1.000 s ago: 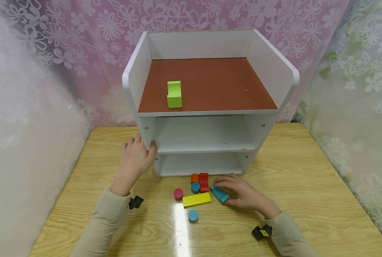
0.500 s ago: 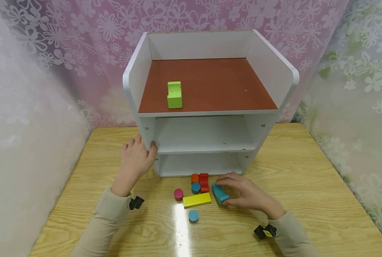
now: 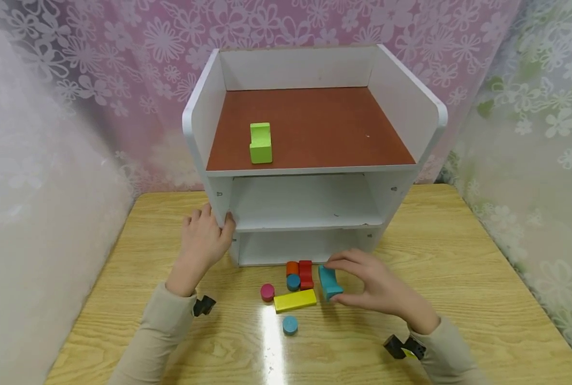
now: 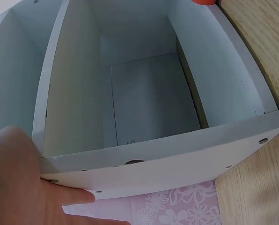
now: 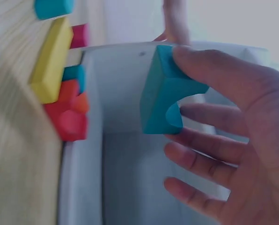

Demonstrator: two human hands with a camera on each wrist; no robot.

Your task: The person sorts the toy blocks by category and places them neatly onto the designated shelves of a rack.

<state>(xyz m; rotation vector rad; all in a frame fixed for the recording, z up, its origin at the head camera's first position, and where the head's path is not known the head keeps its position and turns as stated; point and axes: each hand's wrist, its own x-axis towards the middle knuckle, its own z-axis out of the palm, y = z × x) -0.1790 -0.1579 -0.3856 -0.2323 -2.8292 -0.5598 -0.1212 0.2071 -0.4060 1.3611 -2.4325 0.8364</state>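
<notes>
My right hand (image 3: 379, 286) pinches a teal arch block (image 3: 330, 283) between thumb and fingers. In the right wrist view the block (image 5: 160, 93) is off the table, its curved notch facing the palm. My left hand (image 3: 203, 246) grips the left side panel of the white shelf unit (image 3: 310, 170), thumb on the front edge and fingers outside. In the left wrist view that panel (image 4: 177, 161) lies between thumb and fingers. A yellow bar block (image 3: 295, 300), a red arch block (image 3: 305, 274) and an orange block (image 3: 292, 268) lie left of the right hand.
A green arch block (image 3: 260, 143) stands on the brown top board (image 3: 324, 123). Two blue round blocks, one nearer (image 3: 290, 325) and one farther (image 3: 293, 282), and a pink round block (image 3: 267, 292) sit on the wooden table (image 3: 459, 299). Floral curtains (image 3: 286, 21) hang behind.
My right hand has lifted the teal arch block off the table and turned it more upright. My left hand has stayed on the shelf unit's side panel.
</notes>
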